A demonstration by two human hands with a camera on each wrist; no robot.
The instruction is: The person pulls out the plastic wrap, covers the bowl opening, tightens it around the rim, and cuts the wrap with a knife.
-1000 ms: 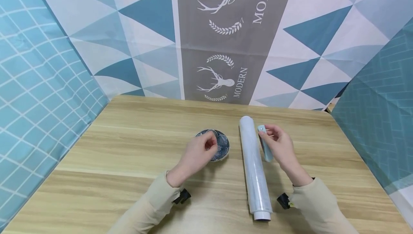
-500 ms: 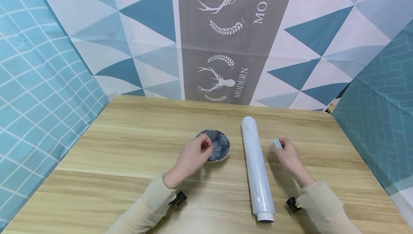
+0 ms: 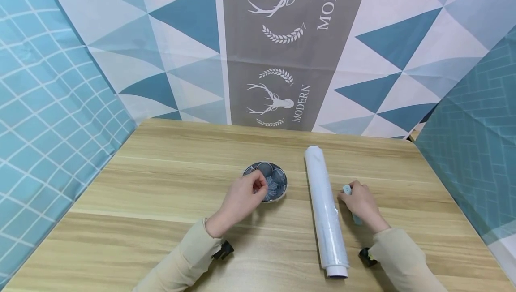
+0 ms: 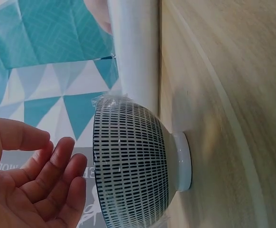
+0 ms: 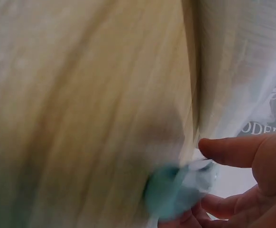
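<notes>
- Left hand (image 3: 243, 198): fingers (image 4: 57, 175) loosely bent and spread, gripping nothing; in the left wrist view they sit just beside the bowl's rim with a gap showing. In the head view the fingertips overlap the bowl's near-left edge, and contact there cannot be told.
- Right hand (image 3: 360, 202): fingers (image 5: 233, 152) curled round the cutter, holding it low against the table, just right of the roll.
- One bowl (image 3: 269, 180): round, footed, glossy ceramic; white foot ring, outside covered in rows of short dark dashes, inside patterned in blue. A clear film wrinkles at its rim in the left wrist view. It stands upright on the table, left of the roll and apart from it.
- One roll (image 3: 325, 207): a long, straight cylinder of pale, translucent film, lying flat and running from the far side toward the near edge, between the two hands. Its near end shows a hollow core.
- One cutter (image 3: 348, 193): a slim, pale blue-green plastic bar, mostly hidden by the right hand; blurred in the right wrist view.
- One table (image 3: 161, 184): light wood grain, smooth, with streaks running across.
- Two beige sleeves (image 3: 185, 260), one on each forearm, each with a small black fitting at the wrist.
- Backdrop (image 3: 282, 59): cloth with blue and white triangles, a grey band with deer heads; side panels with tile prints.
</notes>
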